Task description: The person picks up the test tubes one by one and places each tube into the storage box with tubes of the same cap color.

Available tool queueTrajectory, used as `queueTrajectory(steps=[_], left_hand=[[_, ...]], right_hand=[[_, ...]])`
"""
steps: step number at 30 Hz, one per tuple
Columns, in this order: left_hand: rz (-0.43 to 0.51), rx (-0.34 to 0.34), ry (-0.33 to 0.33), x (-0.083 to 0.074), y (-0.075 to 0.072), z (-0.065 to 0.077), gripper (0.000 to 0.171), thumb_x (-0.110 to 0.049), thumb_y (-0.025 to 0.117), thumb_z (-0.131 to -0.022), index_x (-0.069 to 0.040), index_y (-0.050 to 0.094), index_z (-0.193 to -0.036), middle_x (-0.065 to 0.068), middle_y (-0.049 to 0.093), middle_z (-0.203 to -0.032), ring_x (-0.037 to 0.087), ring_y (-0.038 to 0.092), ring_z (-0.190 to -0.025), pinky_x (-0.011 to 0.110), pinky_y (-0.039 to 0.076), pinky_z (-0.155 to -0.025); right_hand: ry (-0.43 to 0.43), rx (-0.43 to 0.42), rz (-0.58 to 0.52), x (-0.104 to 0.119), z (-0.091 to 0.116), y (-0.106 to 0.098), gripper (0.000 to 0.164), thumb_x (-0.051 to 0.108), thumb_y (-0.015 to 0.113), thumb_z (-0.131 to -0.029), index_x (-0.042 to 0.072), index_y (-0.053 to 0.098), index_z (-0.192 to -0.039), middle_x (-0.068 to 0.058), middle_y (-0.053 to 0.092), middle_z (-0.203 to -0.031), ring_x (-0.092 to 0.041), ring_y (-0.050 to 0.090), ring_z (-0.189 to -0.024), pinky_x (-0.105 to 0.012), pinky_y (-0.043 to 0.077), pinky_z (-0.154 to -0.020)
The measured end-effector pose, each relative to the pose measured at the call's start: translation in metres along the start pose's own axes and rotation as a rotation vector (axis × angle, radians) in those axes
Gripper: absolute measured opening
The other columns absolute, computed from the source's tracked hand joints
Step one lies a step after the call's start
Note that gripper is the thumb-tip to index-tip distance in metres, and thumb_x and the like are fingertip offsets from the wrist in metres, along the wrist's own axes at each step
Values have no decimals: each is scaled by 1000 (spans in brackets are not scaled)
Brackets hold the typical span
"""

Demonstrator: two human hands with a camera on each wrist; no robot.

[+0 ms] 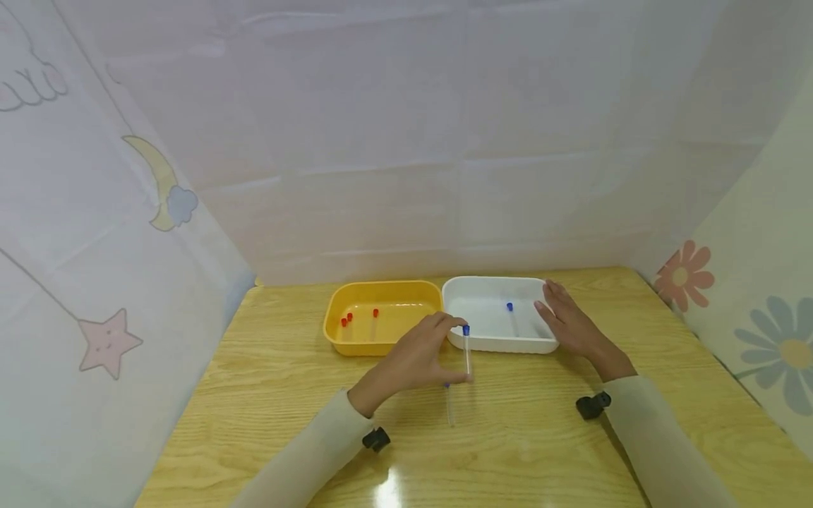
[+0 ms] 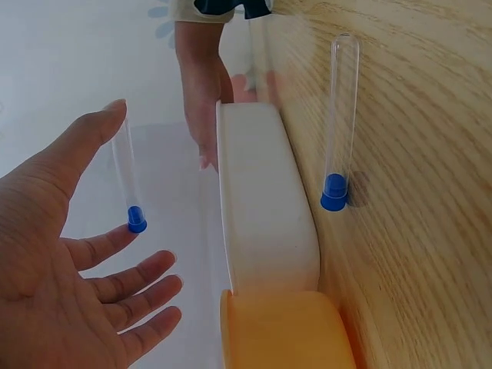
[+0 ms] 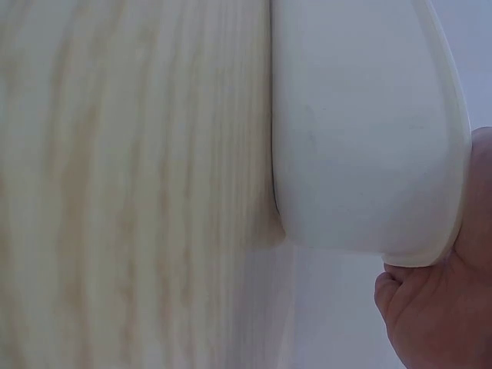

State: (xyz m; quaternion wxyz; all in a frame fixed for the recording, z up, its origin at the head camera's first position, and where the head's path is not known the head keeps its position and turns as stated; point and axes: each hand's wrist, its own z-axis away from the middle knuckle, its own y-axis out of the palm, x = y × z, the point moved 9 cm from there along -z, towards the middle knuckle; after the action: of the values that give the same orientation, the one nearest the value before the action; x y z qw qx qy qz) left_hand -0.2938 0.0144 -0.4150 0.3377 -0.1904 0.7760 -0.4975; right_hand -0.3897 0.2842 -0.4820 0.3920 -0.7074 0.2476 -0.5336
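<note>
Blue-capped test tube (image 1: 468, 351) is in the left hand (image 1: 413, 360), held by its two ends: the thumb is on the rounded bottom and the index finger at the cap, so the grip spans the tube's whole length. It is nearly upright, cap up, raised above the table (image 1: 521, 430) near the left front corner of the white tray (image 1: 502, 344). The other three fingers are spread away from the tube (the left wrist view shows this best, with the palm half turned to the camera).

The right hand (image 1: 569, 328) is at the right end of the white tray, touching the rim with its fingers extended and its thumb over the inside; how firmly it presses I cannot tell.

A second tube (image 1: 449, 409), also blue-capped, lies on the table below the left hand, its cap pointing toward the trays. Inside the white tray lies a third tube (image 1: 513, 321), blue-capped too. The yellow tray (image 1: 362, 348) stands just to the left of the white one, their ends meeting or nearly so, and holds three red-capped tubes (image 1: 374, 321): two close together at its left and one nearer the middle. Light sleeves (image 1: 317, 451) cover both forearms, a small black camera (image 1: 376, 439) sits at each wrist, and a pale printed cloth (image 1: 381, 141) hangs behind the table.
</note>
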Motion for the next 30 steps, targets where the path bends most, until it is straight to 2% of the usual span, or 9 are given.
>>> queueTrajectory(steps=[9,19,26,30], left_hand=[[-12,-19,14,5,-4,-14,87,-59,81,-79,-16,48,-148,3,52,-142,19,53,-123,35,52,-98],[52,-8,-27,16,-1,-25,86,-55,83,-79,-17,48,-148,4,51,-145,19,51,-127,38,50,-102],[61,2,-38,20,2,-33,87,-60,80,-79,-17,48,-148,4,54,-140,18,53,-120,35,54,-93],[75,15,-57,24,4,-40,87,-60,81,-79,-19,48,-148,1,54,-139,18,53,-122,37,53,-96]], right_hand=[[1,-6,9,0,-1,1,75,46,28,-111,-4,0,-160,-22,-7,-168,-43,-8,-153,-64,0,-119],[4,-9,5,1,-1,1,75,46,28,-111,-2,-2,-160,-22,-7,-168,-43,-8,-153,-64,0,-119],[4,-8,1,2,0,1,75,45,29,-111,-3,-1,-160,-22,-7,-168,-43,-8,-153,-65,1,-119],[-4,-11,8,2,-1,2,74,44,29,-111,-4,0,-160,-23,-6,-167,-44,-7,-153,-64,1,-119]])
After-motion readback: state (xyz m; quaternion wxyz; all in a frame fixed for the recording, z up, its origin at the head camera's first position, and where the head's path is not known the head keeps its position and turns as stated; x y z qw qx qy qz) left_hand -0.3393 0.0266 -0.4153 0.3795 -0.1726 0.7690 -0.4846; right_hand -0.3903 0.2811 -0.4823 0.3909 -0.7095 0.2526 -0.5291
